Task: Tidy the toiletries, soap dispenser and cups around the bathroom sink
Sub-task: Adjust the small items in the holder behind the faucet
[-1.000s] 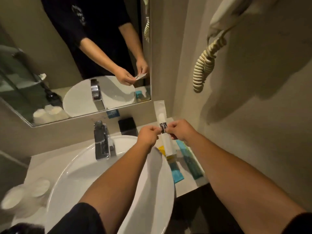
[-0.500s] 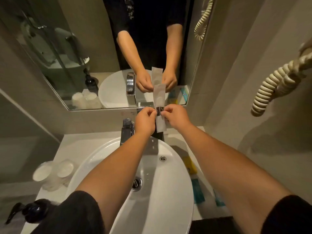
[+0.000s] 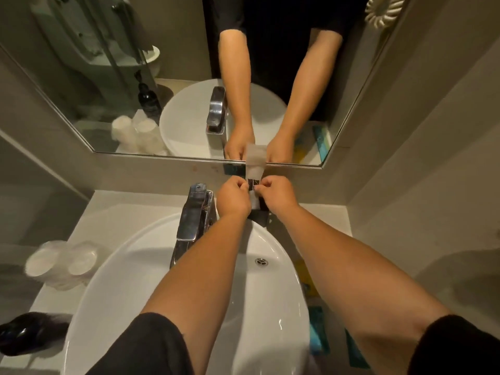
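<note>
Cups (image 3: 61,262) in plastic wrap sit at the desk's (image 3: 113,212) left end, a dark soap dispenser (image 3: 29,332) nearer still. Behind the tap (image 3: 193,215), the left hand (image 3: 233,197) and right hand (image 3: 276,194) meet, fingers of each pinching a white sachet (image 3: 255,174) upright between them, above a black box (image 3: 259,213). Blue and yellow packets (image 3: 315,328) lie right of the sink (image 3: 130,266).

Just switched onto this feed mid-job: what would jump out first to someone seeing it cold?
Both hands, left hand and right hand, pinch a slim white sachet upright above the back of the sink, just right of the chrome faucet. The mirror above doubles the arms. Wrapped cups and a dark soap dispenser sit at the counter's left.
</note>
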A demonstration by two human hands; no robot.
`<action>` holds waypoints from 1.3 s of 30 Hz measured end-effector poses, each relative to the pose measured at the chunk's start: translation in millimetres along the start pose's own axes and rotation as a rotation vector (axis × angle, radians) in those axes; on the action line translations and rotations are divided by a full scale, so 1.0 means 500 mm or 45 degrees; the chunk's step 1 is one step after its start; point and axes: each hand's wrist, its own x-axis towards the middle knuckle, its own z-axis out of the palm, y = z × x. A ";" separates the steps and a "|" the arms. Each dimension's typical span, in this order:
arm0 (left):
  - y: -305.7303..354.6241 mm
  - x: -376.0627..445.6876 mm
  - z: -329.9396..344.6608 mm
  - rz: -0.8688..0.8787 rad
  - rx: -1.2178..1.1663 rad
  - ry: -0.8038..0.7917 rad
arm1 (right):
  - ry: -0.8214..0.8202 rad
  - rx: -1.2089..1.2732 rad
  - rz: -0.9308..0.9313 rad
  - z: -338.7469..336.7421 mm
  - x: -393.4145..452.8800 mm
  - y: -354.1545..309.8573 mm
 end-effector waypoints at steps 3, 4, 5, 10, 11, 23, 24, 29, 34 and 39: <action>-0.008 0.009 0.006 -0.031 0.113 -0.039 | -0.076 -0.020 0.045 0.004 0.011 0.008; -0.009 0.011 0.008 -0.038 0.148 -0.052 | -0.087 -0.035 0.056 0.004 0.015 0.009; -0.009 0.013 0.009 -0.045 0.174 -0.062 | -0.093 -0.046 0.067 0.004 0.019 0.010; -0.003 0.021 0.013 -0.074 0.274 -0.077 | -0.091 -0.115 0.107 0.013 0.022 0.008; -0.003 0.021 0.015 -0.078 0.293 -0.085 | -0.090 -0.134 0.121 0.016 0.022 0.010; -0.015 0.018 0.028 -0.089 0.410 -0.037 | -0.178 -0.364 0.239 0.020 0.038 0.007; -0.016 0.015 0.028 -0.072 0.411 -0.016 | -0.198 -0.389 0.234 0.017 0.039 0.006; -0.021 0.014 0.029 -0.025 0.435 -0.042 | -0.263 -0.455 0.224 0.011 0.045 0.000; -0.022 0.015 0.027 -0.040 0.433 -0.076 | -0.152 -0.403 0.260 0.018 0.043 0.004; -0.017 0.023 0.026 -0.070 0.472 -0.118 | -0.077 -0.314 0.300 0.028 0.042 0.009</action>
